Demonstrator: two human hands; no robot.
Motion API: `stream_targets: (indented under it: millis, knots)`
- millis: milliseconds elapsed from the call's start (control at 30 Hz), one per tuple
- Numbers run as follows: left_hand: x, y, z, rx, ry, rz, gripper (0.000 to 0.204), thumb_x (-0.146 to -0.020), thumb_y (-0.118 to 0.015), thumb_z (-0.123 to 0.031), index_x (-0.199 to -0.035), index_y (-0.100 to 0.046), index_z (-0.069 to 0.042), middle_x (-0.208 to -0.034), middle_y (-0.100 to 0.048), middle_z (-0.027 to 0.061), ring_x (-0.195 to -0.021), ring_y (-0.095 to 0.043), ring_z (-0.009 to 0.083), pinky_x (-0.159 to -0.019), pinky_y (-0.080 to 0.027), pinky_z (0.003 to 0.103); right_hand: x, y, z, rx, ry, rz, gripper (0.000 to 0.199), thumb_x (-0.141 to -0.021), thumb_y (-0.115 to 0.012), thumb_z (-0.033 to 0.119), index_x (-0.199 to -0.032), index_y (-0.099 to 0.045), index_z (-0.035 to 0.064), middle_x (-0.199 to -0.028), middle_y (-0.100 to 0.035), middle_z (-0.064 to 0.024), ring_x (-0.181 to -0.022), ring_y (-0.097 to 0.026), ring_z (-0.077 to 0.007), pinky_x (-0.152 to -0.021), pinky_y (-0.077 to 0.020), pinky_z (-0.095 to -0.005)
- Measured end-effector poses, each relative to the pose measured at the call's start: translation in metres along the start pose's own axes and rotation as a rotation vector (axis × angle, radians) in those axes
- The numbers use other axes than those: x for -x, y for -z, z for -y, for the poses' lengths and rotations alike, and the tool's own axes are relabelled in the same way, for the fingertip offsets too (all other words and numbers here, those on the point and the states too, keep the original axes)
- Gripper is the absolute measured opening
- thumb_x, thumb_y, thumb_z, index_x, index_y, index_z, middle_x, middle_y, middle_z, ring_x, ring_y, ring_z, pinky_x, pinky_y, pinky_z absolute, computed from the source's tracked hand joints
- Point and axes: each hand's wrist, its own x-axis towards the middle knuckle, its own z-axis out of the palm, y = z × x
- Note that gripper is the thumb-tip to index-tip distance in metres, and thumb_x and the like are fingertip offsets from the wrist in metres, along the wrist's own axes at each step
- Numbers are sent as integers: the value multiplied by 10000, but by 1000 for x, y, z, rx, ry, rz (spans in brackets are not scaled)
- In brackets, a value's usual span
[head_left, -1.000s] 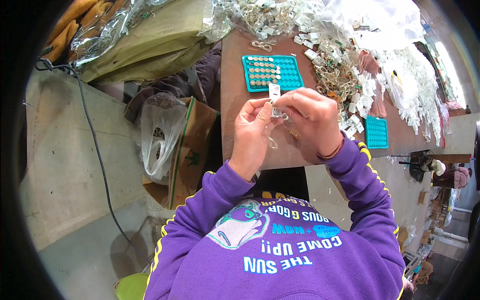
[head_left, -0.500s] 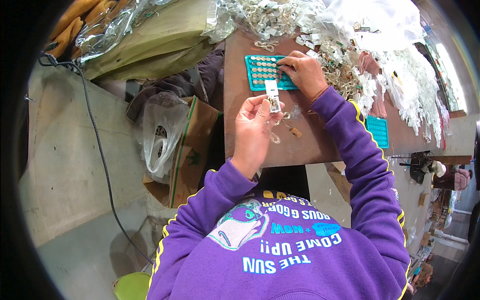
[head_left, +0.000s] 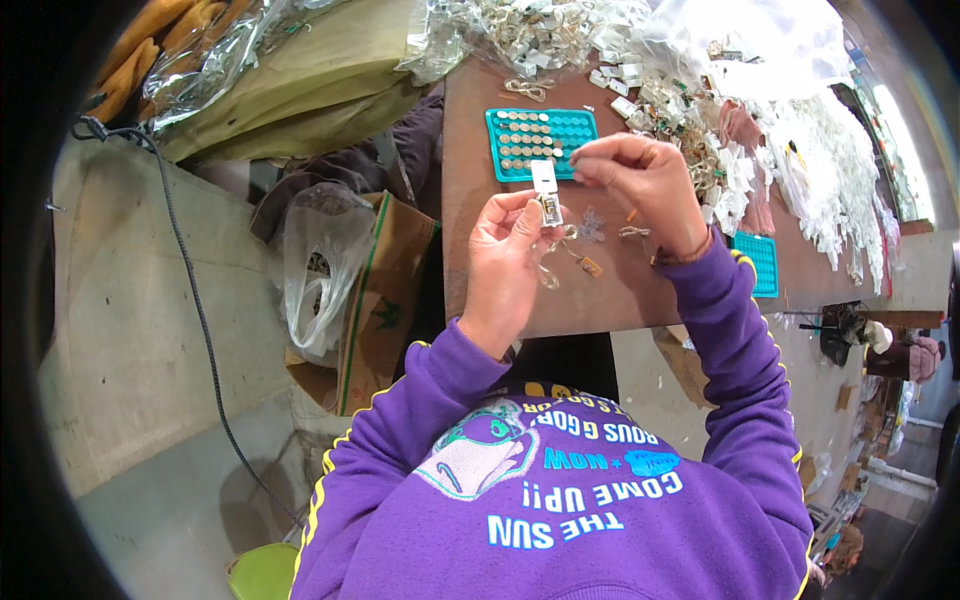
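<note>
White plastic box [head_left: 551,208], lid [head_left: 544,170] swung open, is pinched between thumb and fingers of the left hand [head_left: 503,258]; a pale cord [head_left: 548,278] is seen just right of that hand. The right hand [head_left: 648,182] is raised right of the box, fingertips drawn together; whether anything is gripped cannot be told. Beyond the left hand, a teal tray [head_left: 577,125] is partly filled with metal discs [head_left: 516,140].

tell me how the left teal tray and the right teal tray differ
The left tray holds round silvery discs in its left part; the right tray shows none. The left tray looks wider than tall in the picture; the right tray, taller than wide. A white case partly hides the left tray, the purple sleeve the right tray. Both are teal with rows of wells.
</note>
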Motion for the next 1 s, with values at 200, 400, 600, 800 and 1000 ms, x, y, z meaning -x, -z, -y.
stream_targets:
  millis: [200,400,600,800,1000]
  knots:
    - [1,-2,1,7,-38,21,131,-947,-602,-118,-1033,-581,-21,-959,-655,70,-839,-629,124,-784,-544,293,21,-28,17,529,448,-64,128,-746,-708,5,-862,-696,58,-784,-665,-69,-677,-654,-179,-597,-520,-266]
    - [2,-1,-1,-46,-39,57,124,-949,-597,-107,-1033,-592,-15,-969,-652,57,-840,-625,109,-756,-544,281,17,-26,28,671,612,36,118,-753,-684,34,-856,-660,86,-781,-656,-60,-701,-651,-247,-590,-518,-333]
    - [1,0,-1,2,-15,12,129,-954,-591,-112,-1044,-592,-19,-979,-646,54,-820,-623,104,-756,-540,282,12,-26,28,706,573,128,124,-728,-673,38,-833,-627,86,-762,-637,-68,-724,-652,-261,-588,-508,-350]
    - [1,2,-2,20,-2,28,135,-967,-576,-135,-1049,-583,-27,-975,-643,52,-841,-619,110,-760,-531,280,20,-29,24,833,590,131,184,-725,-652,84,-908,-629,85,-840,-646,-64,-765,-654,-252,-618,-519,-347]
    - [-2,8,5,174,-46,17,147,-982,-554,-162,-1071,-552,-44,-972,-629,42,-822,-606,103,-775,-517,273,36,-55,-4,969,866,-100,360,-752,-653,115,-1101,-635,31,-1044,-675,-96,-933,-677,-234,-806,-553,-359]
